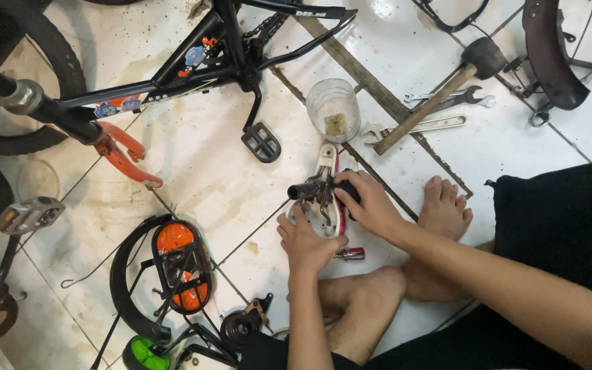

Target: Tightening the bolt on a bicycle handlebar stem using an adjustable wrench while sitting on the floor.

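Head view, centre of frame: a person is sitting barefoot on the tiled floor, working on a white bicycle saddle that is lying upside down just in front of the feet.
Left hand: it is pressing down on the near end of the saddle, fingers spread over the shell, steadying it; the grip is closed on the saddle's edge.
Right hand: it is wrapping around a black-handled tool laid across the saddle's underside; the grip is clamped on the handle.
Near the hands: a small red-handled screwdriver is lying just below the saddle, and a clear plastic jar is standing above it.
Upper right: a wooden-handled mallet is lying across 2 or 3 spanners.
Upper left: a black bicycle frame with a pedal is lying on the floor; orange pliers are beside it.
Lower left: a black mudguard and a green training wheel.
Step in hand: judging by the hold, the clamp hardware under the saddle is being turned.
Next move: it is calling for a firm hold by the left hand while the right is turning the tool squarely.
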